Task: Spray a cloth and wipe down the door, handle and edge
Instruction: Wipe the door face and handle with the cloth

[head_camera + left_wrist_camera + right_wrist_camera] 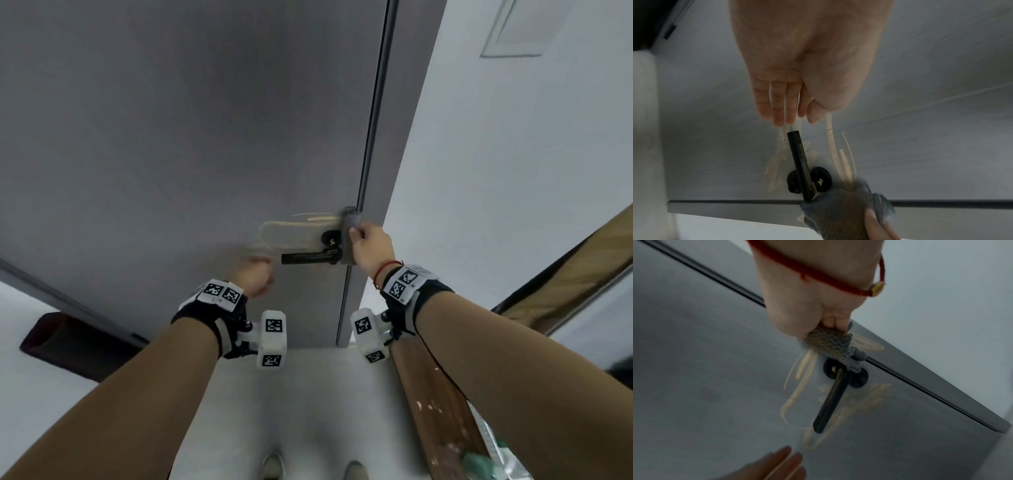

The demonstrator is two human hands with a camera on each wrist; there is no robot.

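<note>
Your right hand [371, 245] had the grey knitted cloth [830, 344] bunched in curled fingers [835, 322], pressed on the matte grey door [188, 137] just beside the base of the black lever handle [310, 257], right at the door's latch-side edge [368, 154]. Your left hand [255, 275] held nothing; fingers [778, 104] were relaxed and nearly straight, just off the free tip of the handle, not touching it as far as I could tell.

Pale yellowish smear streaks [799, 369] sat on the door around the handle, above and below it.

Risks, my read:
- The cloth was wadded small, so little of it met the door. Likely to push the streaks around, not lift them.
- Cloth close to the round black rosette [820, 177]; it could snag on the lever or press it down and shift the door.
- Nothing steadied the door, so a firm wipe at the edge could swing it.

View differences:
- Only the right wrist showed the knit weave and the curled grip.
- Only the left wrist showed the left fingers clear of the handle tip.
- Head view alone showed the whole door and a teal object [479, 466] low right, too blurred to identify. No spray bottle clearly in any view.
</note>
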